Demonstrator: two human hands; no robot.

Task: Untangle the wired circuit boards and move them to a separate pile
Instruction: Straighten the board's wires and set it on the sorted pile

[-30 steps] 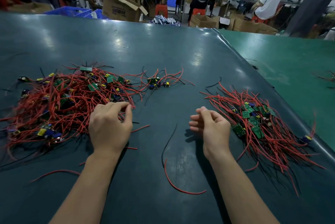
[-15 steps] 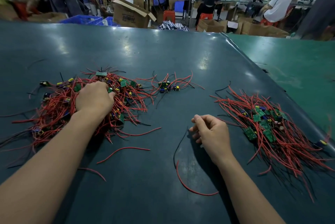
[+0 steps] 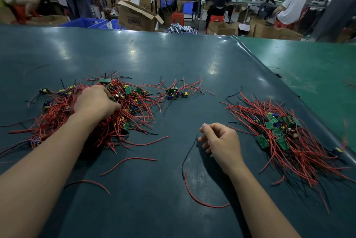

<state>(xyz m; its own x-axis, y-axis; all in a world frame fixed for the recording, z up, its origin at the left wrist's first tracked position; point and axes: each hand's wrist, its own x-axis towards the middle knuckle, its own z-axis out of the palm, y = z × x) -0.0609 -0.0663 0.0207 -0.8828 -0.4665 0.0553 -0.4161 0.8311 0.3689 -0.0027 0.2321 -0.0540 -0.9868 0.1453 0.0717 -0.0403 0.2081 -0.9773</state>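
Busy workshop beyond; dark green counter [image 3: 173,60] in front, seen from the head camera. Tangled pile [image 3: 96,114] of red-wired circuit boards at left, sorted pile [image 3: 285,133] at right, small cluster [image 3: 174,92] lying between at the far side. Step in hand, seemingly: taking hold of a board in the tangle. Next: lifting gently, shaking wires free, carrying it right. Left hand [image 3: 96,102] buried in the tangle, fingers curled into wires; exact hold hidden. Right hand [image 3: 219,141] resting on the counter, fingers loosely curled, empty, touching a stray black wire [image 3: 187,153].

No legible text on cardboard box [image 3: 135,17]
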